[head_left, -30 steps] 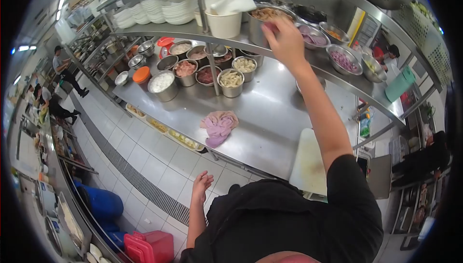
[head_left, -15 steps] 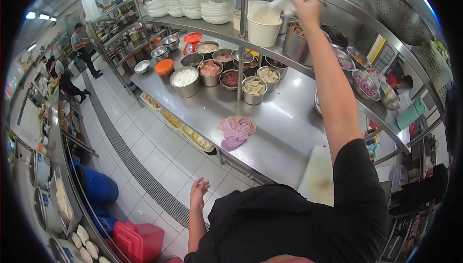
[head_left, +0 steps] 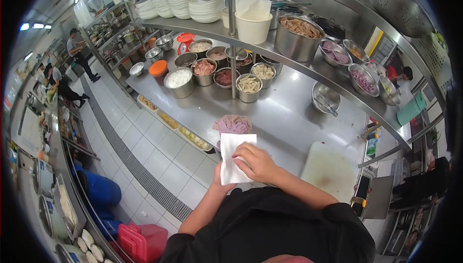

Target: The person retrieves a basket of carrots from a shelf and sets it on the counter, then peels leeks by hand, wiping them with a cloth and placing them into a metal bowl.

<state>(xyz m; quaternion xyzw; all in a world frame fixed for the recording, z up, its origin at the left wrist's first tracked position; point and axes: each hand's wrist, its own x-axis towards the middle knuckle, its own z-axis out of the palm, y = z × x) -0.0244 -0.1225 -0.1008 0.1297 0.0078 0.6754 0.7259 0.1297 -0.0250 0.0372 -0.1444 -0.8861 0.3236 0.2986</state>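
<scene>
A white sheet like a paper towel (head_left: 231,143) is spread in front of my chest, over the near edge of the steel table. My left hand (head_left: 223,178) holds it from below at its left side, most of its fingers hidden behind the sheet. On top, my right hand (head_left: 258,162) has its fingers bent and pressed to the middle of the sheet. Just beyond lies a crumpled pink-purple cloth (head_left: 234,123), partly covered by the sheet.
Steel pots of cut food (head_left: 204,71) stand on the table (head_left: 289,113). A cutting board (head_left: 332,166) and metal bowl (head_left: 326,98) are at right. The shelf above holds a white tub (head_left: 252,26), stacked bowls (head_left: 207,10) and a large pot (head_left: 296,43). Co-workers stand at far left.
My right hand has come down from the white tub on the shelf with the white sheet. My left hand has risen and moved right to meet it.
</scene>
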